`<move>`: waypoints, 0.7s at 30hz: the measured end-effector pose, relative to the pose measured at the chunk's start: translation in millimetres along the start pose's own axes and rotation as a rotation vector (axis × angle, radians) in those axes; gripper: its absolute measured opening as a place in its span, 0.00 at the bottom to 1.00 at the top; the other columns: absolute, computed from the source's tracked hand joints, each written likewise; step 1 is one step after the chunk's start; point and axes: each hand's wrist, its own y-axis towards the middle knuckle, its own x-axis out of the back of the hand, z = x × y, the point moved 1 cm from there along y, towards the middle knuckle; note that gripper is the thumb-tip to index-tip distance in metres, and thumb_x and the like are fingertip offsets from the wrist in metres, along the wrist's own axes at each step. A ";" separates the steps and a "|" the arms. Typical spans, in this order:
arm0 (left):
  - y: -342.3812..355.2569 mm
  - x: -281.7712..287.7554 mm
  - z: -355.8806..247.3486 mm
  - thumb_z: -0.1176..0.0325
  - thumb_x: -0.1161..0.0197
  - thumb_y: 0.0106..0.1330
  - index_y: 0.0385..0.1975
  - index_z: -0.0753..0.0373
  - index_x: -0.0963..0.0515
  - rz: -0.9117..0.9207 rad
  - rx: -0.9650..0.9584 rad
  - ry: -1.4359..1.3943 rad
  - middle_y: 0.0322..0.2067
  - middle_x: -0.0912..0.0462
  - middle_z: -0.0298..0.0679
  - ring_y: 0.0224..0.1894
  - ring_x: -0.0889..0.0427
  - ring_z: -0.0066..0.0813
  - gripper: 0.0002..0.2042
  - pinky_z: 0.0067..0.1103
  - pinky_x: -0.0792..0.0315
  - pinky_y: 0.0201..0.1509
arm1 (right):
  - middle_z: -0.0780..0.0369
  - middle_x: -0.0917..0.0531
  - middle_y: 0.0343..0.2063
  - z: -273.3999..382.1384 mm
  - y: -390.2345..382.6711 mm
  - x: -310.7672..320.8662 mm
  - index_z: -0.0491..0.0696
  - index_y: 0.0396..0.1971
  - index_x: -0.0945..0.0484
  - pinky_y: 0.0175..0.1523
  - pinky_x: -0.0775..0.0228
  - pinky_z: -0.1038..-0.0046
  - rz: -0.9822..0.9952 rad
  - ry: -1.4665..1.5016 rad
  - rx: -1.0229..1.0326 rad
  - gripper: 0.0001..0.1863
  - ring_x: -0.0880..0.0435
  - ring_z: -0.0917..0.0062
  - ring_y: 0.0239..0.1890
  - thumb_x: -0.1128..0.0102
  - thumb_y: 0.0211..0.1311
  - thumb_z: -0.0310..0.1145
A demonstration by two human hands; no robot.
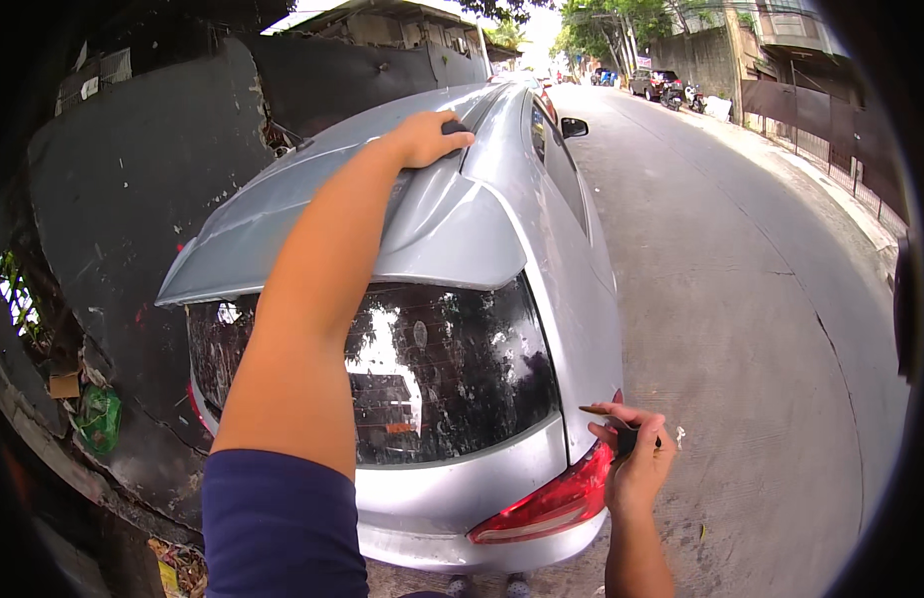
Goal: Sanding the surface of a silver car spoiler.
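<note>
Head view: black object [453, 127] sits clasped inside left grip [422, 140], dark item [627, 439] inside right grip [641, 463].

Navy short sleeve [283, 523]; bare forearms [344, 209]; speckled footwear [518, 588]

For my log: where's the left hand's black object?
In the head view, the black object is upper centre, in the left hand, at the silver car roof.

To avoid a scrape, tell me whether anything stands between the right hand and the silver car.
Nothing visible, except the dark item held in the right hand; whether that touches the silver car I can't tell.
</note>
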 end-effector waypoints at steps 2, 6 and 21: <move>-17.0 -6.6 32.0 0.35 0.39 0.76 0.67 0.46 0.20 -0.135 0.005 0.015 0.61 0.18 0.58 0.63 0.18 0.61 0.29 0.43 0.26 0.69 | 0.44 0.10 0.46 1.2 -9.3 24.5 0.32 0.46 0.16 0.51 0.07 0.62 -0.049 -0.033 -0.037 0.34 0.06 0.58 0.48 0.51 0.88 0.55; -92.3 34.5 89.3 0.29 0.48 0.77 0.77 0.39 0.29 -0.027 0.380 0.253 0.77 0.32 0.54 0.77 0.31 0.65 0.34 0.50 0.38 0.81 | 0.51 0.10 0.43 19.8 -13.2 65.2 0.35 0.48 0.18 0.47 0.06 0.62 -0.279 0.034 -0.202 0.36 0.07 0.66 0.45 0.52 0.87 0.59; -23.9 -7.8 -56.1 0.54 0.50 0.83 0.80 0.72 0.39 0.375 0.083 0.283 0.82 0.40 0.60 0.84 0.42 0.56 0.34 0.36 0.45 0.87 | 0.54 0.12 0.56 -14.2 -41.1 -1.0 0.35 0.64 0.19 0.56 0.09 0.65 0.178 0.171 -0.516 0.30 0.11 0.72 0.55 0.46 0.87 0.50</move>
